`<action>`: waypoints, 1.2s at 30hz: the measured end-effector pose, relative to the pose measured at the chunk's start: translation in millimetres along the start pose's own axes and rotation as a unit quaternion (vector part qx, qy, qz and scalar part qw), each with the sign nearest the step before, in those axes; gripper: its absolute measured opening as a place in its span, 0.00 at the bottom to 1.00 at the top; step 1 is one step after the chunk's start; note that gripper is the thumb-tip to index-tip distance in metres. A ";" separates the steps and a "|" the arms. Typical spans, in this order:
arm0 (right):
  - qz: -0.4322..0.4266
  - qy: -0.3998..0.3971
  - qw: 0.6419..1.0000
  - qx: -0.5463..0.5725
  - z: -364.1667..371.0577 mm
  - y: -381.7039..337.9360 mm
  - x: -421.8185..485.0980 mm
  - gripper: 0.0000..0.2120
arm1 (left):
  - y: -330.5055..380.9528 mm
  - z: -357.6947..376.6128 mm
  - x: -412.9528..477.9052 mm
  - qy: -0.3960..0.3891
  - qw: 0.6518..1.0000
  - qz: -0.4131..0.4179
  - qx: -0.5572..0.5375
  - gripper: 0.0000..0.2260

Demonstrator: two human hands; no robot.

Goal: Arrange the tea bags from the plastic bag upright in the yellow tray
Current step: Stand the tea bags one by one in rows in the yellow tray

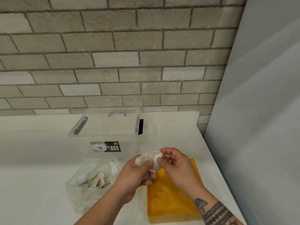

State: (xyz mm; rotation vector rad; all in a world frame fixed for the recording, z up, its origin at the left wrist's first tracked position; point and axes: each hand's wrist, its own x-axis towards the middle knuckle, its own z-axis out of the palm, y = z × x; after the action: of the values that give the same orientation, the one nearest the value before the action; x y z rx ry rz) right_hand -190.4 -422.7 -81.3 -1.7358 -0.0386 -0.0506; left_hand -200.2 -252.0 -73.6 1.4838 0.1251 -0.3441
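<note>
**First handful out, tray not yet filled**

The person is holding a bundle of tea bags point(148, 159) in the air, just above the far end of the yellow tray point(170, 207). The left hand point(138, 174) is curling its fingers round the lower part of the bundle. The right hand point(175, 164) is pinching the bundle's upper edge between thumb and forefinger, as if it is separating one bag from the rest.

The tray is lying on the table point(32, 159) below the hands. Every part of its floor that shows is bare, with no tea bag standing in it; the far corner is hidden behind the hands, so that part cannot be judged.

To the left of the tray, the plastic bag point(78, 192) is slumping on the table with a good number of loose tea bags point(95, 179) showing through it. A clear storage box point(107, 127) is standing behind it, against the brick wall.

By this showing the job is only beginning: one handful is out and nothing is seen placed. The held bundle and all the tea bags in the plastic bag are left to stand upright.
</note>
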 end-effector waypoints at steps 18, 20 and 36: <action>0.139 -0.003 0.983 -0.123 13.7 78.9 11.2 0.06 | -53.4 -9.4 20.7 0.134 0.978 -0.076 0.139 0.07; 0.159 -0.018 0.977 -0.142 21.2 84.1 11.0 0.06 | -57.2 -8.7 21.5 0.122 0.979 -0.096 0.135 0.07; 0.135 -0.032 0.963 -0.233 29.8 88.8 11.8 0.15 | -60.0 -8.7 19.4 0.115 0.978 -0.104 0.140 0.06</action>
State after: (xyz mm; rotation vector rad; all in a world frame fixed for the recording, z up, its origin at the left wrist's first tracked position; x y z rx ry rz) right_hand -173.4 -408.0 -173.0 -2.1975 0.1757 0.2145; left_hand -198.8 -249.3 -137.2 1.7931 0.4346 -0.3686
